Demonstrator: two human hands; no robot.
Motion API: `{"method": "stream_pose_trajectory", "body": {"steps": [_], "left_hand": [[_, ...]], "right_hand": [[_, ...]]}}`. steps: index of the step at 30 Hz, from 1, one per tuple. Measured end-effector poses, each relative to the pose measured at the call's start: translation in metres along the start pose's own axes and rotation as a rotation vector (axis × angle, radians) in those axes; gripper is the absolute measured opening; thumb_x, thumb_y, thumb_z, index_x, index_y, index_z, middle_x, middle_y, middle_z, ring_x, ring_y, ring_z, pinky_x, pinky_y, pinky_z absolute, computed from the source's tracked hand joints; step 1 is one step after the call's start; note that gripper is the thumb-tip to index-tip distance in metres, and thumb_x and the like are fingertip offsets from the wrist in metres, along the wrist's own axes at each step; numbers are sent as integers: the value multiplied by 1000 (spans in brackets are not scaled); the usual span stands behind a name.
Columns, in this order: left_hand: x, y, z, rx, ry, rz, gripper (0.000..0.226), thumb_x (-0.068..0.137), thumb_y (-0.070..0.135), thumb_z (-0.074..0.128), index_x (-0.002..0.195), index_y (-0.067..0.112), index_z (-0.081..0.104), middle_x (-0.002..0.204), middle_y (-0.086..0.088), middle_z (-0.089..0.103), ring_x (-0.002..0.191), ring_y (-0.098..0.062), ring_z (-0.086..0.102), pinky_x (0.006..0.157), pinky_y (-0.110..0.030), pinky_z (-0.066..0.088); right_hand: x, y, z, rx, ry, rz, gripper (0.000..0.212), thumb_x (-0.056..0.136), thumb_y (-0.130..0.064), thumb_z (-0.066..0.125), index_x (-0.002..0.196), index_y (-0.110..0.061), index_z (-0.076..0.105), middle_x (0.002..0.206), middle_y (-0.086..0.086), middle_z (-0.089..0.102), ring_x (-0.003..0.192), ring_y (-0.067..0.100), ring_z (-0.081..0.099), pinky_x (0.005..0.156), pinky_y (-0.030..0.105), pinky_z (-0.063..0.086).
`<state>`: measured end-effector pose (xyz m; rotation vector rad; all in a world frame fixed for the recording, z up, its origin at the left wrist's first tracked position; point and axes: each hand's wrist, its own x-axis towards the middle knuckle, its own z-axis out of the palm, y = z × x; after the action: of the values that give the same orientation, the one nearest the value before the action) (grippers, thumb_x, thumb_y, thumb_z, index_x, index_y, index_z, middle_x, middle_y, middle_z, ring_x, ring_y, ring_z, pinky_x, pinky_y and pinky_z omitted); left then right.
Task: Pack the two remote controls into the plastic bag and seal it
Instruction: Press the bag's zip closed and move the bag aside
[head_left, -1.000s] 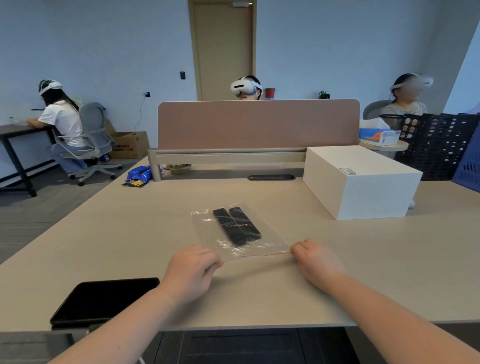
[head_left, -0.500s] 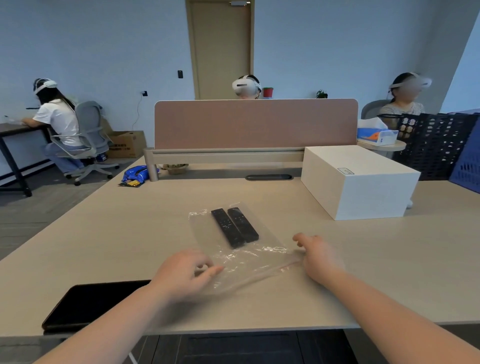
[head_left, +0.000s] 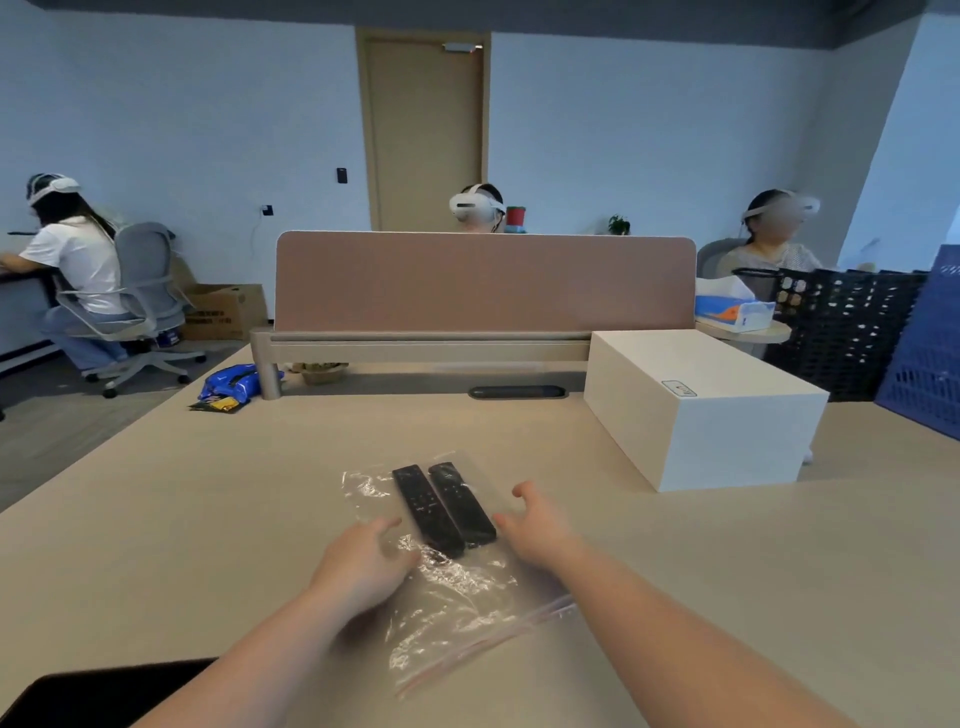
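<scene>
A clear plastic bag (head_left: 457, 597) lies flat on the beige table (head_left: 208, 519), its red zip strip at the near end. Two black remote controls (head_left: 444, 506) lie side by side inside its far half. My left hand (head_left: 363, 564) hovers at the bag's left edge, fingers apart, holding nothing. My right hand (head_left: 535, 525) is just right of the remotes, fingers spread, also holding nothing. Whether the zip strip is pressed shut cannot be told.
A white box (head_left: 701, 410) stands at the right. A black tablet (head_left: 78, 696) lies at the near left edge. A blue packet (head_left: 234, 384) sits far left by the pink divider (head_left: 483, 283). Dark and blue crates (head_left: 872, 332) stand far right. Several people sit beyond.
Both hands let go of the bag's zip end and moved forward, to either side of the remotes. The bag's near end now lies closer to me, between my forearms.
</scene>
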<state>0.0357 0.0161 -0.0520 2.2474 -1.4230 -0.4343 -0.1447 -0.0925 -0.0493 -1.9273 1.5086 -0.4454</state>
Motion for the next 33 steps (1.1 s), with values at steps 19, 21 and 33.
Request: {"method": "stream_pose_trajectory", "body": {"steps": [19, 21, 33], "left_hand": [[105, 75, 53, 168, -57, 220, 56, 81, 51, 54, 126, 20, 44, 133, -1, 54, 118, -26, 51, 97, -38, 45], [122, 90, 61, 160, -69, 235, 56, 82, 49, 54, 128, 19, 42, 135, -2, 52, 120, -27, 50, 99, -38, 43], [197, 163, 103, 104, -139, 328, 57, 79, 36, 59, 129, 17, 38, 140, -5, 44, 124, -29, 45, 101, -39, 42]], "right_hand": [[71, 36, -34, -158, 259, -115, 45, 88, -1, 47, 127, -24, 48, 125, 7, 53, 105, 28, 57, 90, 39, 50], [82, 42, -45, -206, 295, -105, 45, 88, 0, 46, 127, -22, 48, 124, 8, 52, 106, 29, 56, 88, 40, 50], [130, 64, -86, -451, 489, 58, 26, 87, 0, 48, 110, -9, 56, 114, 14, 51, 110, 33, 46, 83, 39, 47]]}}
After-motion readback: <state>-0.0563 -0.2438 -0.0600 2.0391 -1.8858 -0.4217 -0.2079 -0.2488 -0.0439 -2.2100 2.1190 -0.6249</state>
